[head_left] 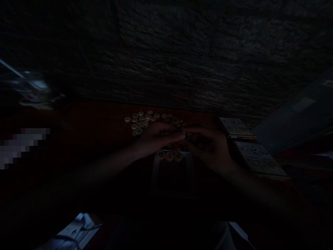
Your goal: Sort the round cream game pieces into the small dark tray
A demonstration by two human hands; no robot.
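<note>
Cream discs (134, 126): saw scattered at far side. Held left hand (158, 137) and right hand (212, 146) together, nearer; couldn't tell whether gripping.

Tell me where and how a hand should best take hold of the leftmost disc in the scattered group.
I'd pinch the leftmost disc by its near and far rim, coming from above and the left. It seems to lie flat on the table, so the rim offers the hold; its left side looks open, while a neighbouring disc sits close on its right.
</note>
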